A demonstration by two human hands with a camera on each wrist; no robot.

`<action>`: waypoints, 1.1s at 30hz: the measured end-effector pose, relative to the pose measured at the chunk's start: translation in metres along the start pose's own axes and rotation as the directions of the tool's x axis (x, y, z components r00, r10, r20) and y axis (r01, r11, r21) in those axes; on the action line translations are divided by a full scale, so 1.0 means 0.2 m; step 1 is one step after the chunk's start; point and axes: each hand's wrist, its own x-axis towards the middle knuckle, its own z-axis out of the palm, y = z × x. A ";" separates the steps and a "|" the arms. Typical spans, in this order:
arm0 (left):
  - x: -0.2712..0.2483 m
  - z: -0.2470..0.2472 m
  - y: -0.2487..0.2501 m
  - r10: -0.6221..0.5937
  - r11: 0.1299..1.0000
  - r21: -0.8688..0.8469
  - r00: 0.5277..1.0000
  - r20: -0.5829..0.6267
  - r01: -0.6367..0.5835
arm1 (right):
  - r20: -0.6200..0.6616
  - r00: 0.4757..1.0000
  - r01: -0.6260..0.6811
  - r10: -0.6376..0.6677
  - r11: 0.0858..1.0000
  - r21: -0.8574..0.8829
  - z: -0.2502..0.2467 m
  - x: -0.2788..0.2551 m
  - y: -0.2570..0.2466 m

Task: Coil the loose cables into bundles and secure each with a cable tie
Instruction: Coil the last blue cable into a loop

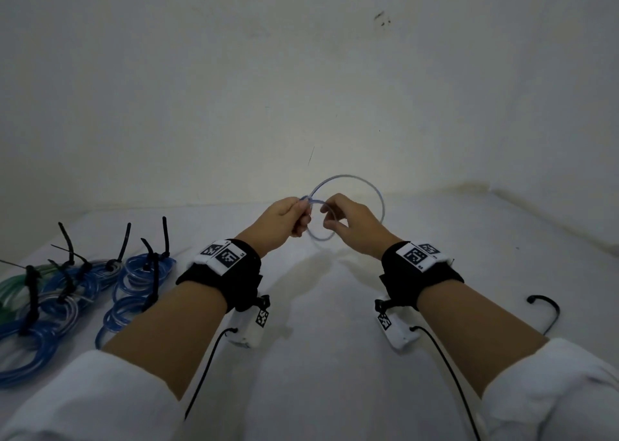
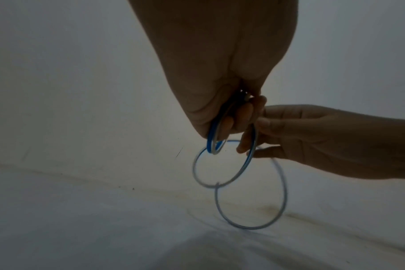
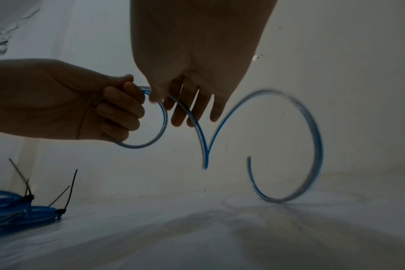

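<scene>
Far left of the grip, tied bundles (image 1: pixel 60 293) of blue and green cable lie on the white surface (image 1: pixel 318 357), each cinched with a black tie (image 1: pixel 31 298) whose tail stands up.

The left hand (image 1: pixel 284 217) is raised above the surface with fingers curled tightly into the palm. It grips the blue cable (image 1: pixel 348 179) at the gathered part of the coil; in the right wrist view a small loop leaves the top of the fist and re-enters below the lowest finger. Thumb and forefinger pinch the cable where it leaves toward the right.

Just right of that grip, nearly touching it, is the right hand (image 1: pixel 348 222). Its fingers (image 3: pixel 187 107) are only loosely bent and spread, with the cable running across their tips; the thumb sits near the strand. Whether it pinches the strand or merely guides it cannot be told.

Right of both hands the cable sweeps out in a large open loop. Its lowest part reaches the surface, and its free end curls inward, blurred.

Far right, near the right forearm, a loose black tie (image 1: pixel 549 310) lies curved on the surface.
</scene>
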 end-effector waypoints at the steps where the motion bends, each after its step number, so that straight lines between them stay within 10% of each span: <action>1: 0.00 0.00 0.01 -0.010 0.998 -0.069 0.999 -0.030 0.008 | 0.001 0.999 -0.044 0.044 0.999 0.004 0.00 -0.01 0.01; 18: 0.03 0.01 0.05 0.040 0.907 -0.407 0.984 -0.173 -0.109 | 0.105 0.953 -0.292 0.285 0.955 0.061 0.04 -0.04 -0.04; 25: 0.07 0.01 -0.03 0.139 0.976 -0.095 0.900 -0.414 -0.194 | 0.036 0.941 -0.339 0.338 0.940 0.026 0.04 -0.05 -0.02; 33: 0.04 -0.02 -0.10 0.341 0.815 0.522 0.937 -0.079 -0.252 | 0.020 1.000 0.004 0.004 0.936 -0.352 0.03 -0.01 -0.08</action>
